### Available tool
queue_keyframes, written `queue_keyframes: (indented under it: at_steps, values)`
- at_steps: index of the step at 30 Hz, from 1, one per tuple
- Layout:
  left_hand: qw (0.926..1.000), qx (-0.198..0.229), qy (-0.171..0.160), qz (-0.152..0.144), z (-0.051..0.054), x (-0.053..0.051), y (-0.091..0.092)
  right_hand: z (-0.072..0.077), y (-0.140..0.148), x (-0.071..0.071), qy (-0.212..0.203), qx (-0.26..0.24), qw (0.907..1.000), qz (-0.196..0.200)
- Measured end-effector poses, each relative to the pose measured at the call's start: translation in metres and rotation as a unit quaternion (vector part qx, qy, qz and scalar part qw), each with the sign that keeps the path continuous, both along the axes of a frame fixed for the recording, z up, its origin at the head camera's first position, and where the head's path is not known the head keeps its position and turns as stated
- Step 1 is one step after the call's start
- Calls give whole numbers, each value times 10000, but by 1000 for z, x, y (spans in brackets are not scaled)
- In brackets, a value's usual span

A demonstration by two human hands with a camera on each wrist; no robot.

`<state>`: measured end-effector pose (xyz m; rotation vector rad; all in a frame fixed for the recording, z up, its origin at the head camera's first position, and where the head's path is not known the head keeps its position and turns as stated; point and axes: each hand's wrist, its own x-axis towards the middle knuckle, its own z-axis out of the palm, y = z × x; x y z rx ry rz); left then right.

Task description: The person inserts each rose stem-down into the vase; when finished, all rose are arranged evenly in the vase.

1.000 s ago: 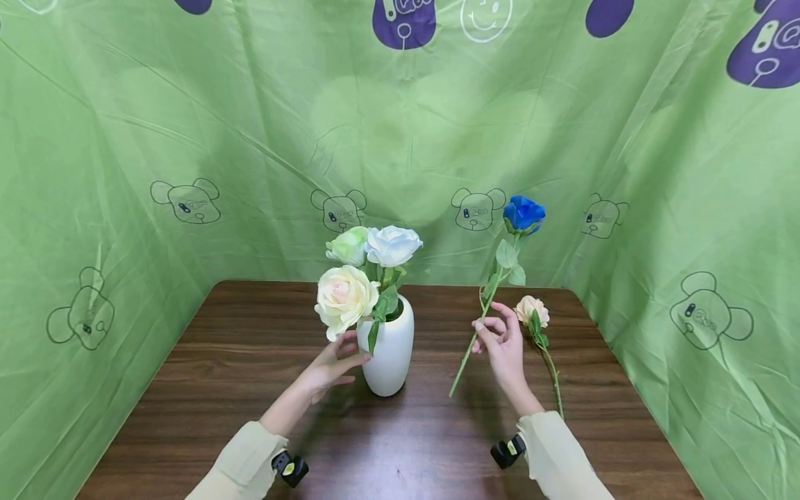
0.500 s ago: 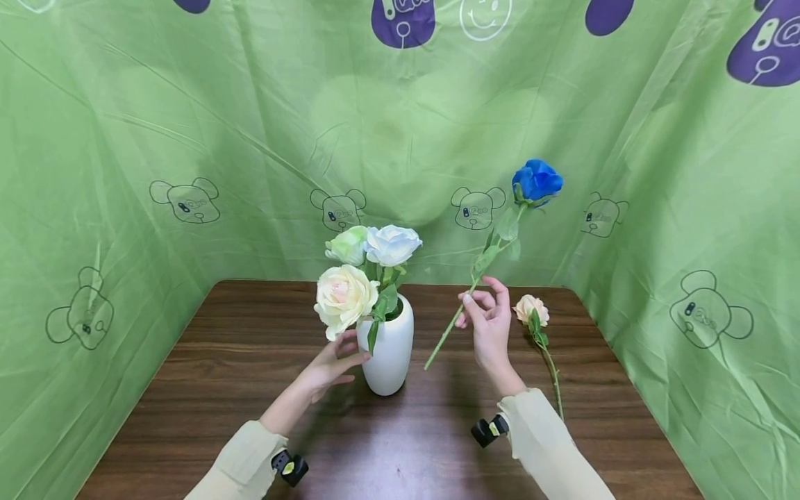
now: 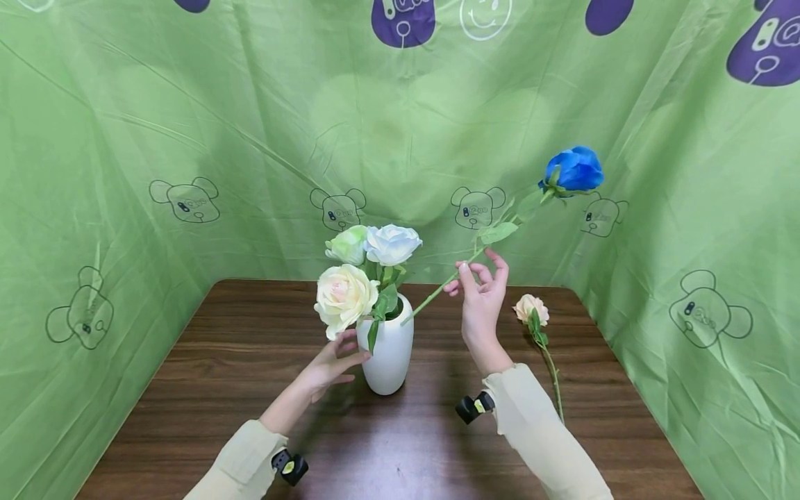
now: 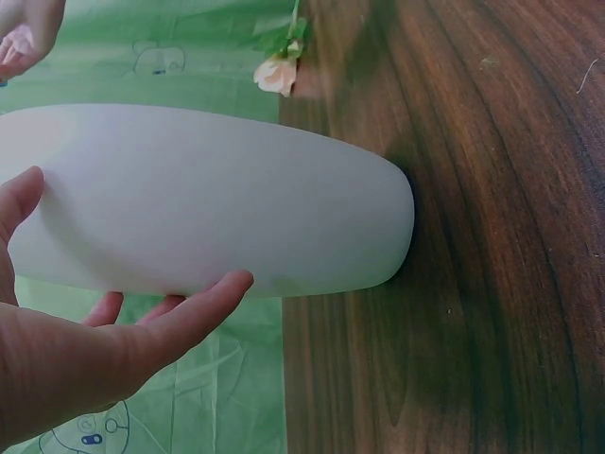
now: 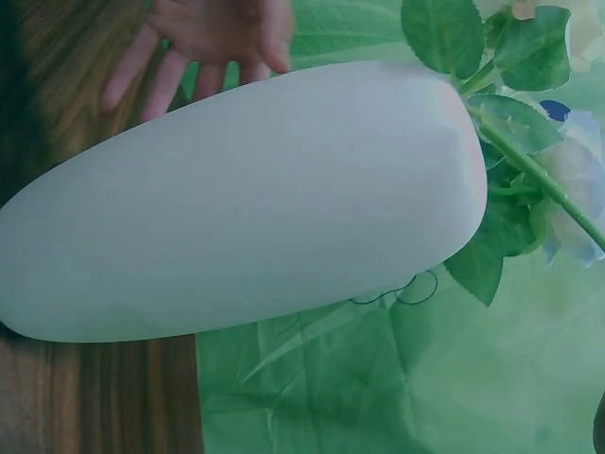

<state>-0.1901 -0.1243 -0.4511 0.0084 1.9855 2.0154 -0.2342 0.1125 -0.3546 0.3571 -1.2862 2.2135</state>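
Note:
In my right hand [image 3: 482,298] a blue rose [image 3: 571,170] is pinched by its green stem, between thumb and fingers. The bloom tilts up to the right, and the stem's lower end meets the rim of a white vase [image 3: 389,357] in the head view. Whether that end is inside the mouth I cannot tell. My left hand [image 3: 326,367] rests against the vase's left side with fingers spread and fairly straight, also visible in the left wrist view. Standing in the vase are a cream rose [image 3: 345,298], a pale blue rose [image 3: 392,244] and a light green rose [image 3: 347,245].
A peach flower [image 3: 532,310] with a long stem lies on the right of the brown wooden table [image 3: 250,347]. Green cloth [image 3: 387,139] with printed bear faces hangs behind and along both sides. Small black cameras [image 3: 290,469] sit at both wrists.
My right hand has moved left and away from me, bringing the blue rose's stem end to the vase rim. The bloom has tipped further right. My left hand and the vase stay put.

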Motion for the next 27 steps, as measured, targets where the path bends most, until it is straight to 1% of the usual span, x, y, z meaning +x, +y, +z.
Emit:
queue_keyframes:
  at_steps: [4,8,11,14,16,18,21,23,25,27]
  values:
    - [10000,16,-14,35,1,1,1,6,-4,-3,138,148,9997,-127]
    - [10000,-1,20,63,-1,1,1,10,-10,-5,434,586,9971,-202]
    - [10000,0,33,60,0,2,1,10,-16,-6,687,1138,9909,-225]
    - [10000,11,12,60,1,2,1,7,-22,-3,984,1735,9797,-207]
    - [10000,4,9,55,1,2,1,4,-25,-1,1251,2165,9679,-240]
    - [10000,7,2,49,2,2,1,0,-29,1,1562,2608,9521,-343]
    - [10000,10,13,20,1,1,0,-6,-34,2,2025,3306,9194,-655]
    - [10000,10,27,11,0,1,0,-11,-37,2,2200,3663,9006,-800]
    - [10000,8,47,-2,0,1,0,-16,-39,3,2212,3930,8881,-891]
    - [10000,2,68,2,-1,1,0,-21,-41,5,2086,4141,8809,-951]
